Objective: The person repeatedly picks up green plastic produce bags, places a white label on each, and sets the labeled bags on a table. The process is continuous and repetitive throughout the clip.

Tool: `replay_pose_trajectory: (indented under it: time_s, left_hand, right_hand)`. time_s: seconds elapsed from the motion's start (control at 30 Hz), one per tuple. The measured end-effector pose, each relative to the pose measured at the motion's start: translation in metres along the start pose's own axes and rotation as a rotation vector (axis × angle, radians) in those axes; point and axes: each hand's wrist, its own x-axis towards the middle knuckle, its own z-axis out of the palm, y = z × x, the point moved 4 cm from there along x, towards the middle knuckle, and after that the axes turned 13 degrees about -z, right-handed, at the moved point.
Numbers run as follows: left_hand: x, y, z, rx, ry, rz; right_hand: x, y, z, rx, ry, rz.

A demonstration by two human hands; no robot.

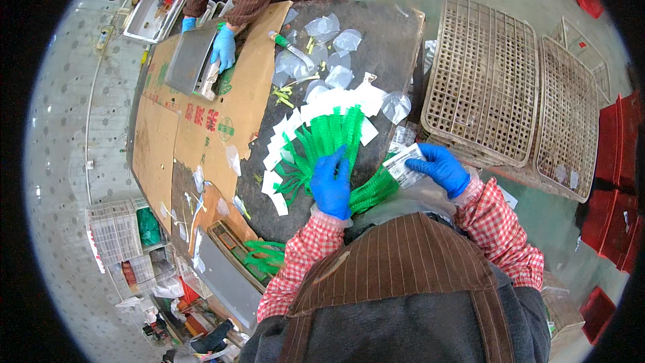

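Note:
Green mesh net sleeves [322,133] with white paper tags [276,201] lie fanned out on the dark tabletop [398,25]. Over the lower ends of the fan is my left hand [332,184], in a blue glove; whether its fingers grip any mesh I cannot tell. My right hand [441,169], gloved too, pinches a printed white label [404,165] between thumb and fingers. More green mesh [375,191] runs from beside my left hand to beneath that label. A knife [292,50] with a green-wrapped handle rests beyond the fan, among clear round plastic pieces [339,76].
Across the table, a co-worker's gloved hand [223,50] holds a metal tray [187,60] over printed cardboard [166,111]. Plastic crates [481,80] are stacked to the right. A long wooden box [234,252] and a grey panel [227,282] lie at the near left edge.

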Motion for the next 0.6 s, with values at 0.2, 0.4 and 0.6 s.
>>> replay_pose_trajectory:
  time_s: [0.2, 0.4, 0.6]
  left_hand:
    - [-0.041, 0.021, 0.015, 0.273, -0.459, 0.328]
    - [-0.017, 0.024, -0.002, -0.909, -0.770, -0.427]
    - [0.001, 0.039, 0.011, -0.633, -0.522, -0.604]
  right_hand:
    - [0.008, -0.017, 0.033, 0.155, -0.012, 0.014]
    - [-0.008, -0.018, 0.036, -0.026, -0.122, -0.060]
    - [-0.015, -0.028, 0.036, -0.361, -0.102, -0.245]
